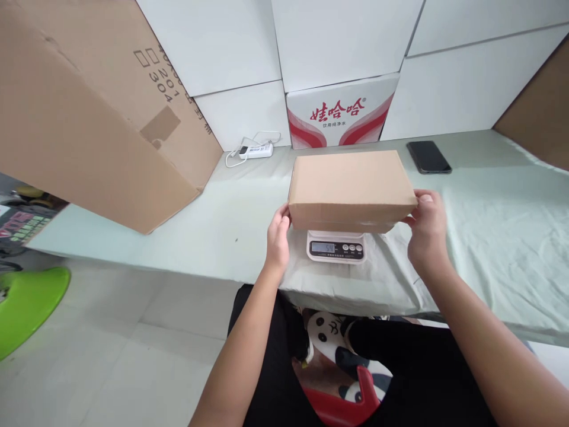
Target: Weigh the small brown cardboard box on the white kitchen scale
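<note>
A closed brown cardboard box (351, 181) is over a white digital kitchen scale (336, 249), covering the scale's weighing plate. I cannot tell whether the box rests on the plate or is just above it. My left hand (279, 237) grips the box at its front left corner, thumb in front. On the other side, my right hand (427, 228) grips the right end near the front corner, slightly blurred. Digits show on the scale's lit display, too small to read surely. Its round buttons are uncovered.
A black phone (429, 157) lies at the back right of the cloth-covered table (213, 237). Back left are a white device with a cable (256, 151) and a large carton (111, 118). White boxes (342, 110) are stacked along the back. A green plastic object (35, 308) stands below left.
</note>
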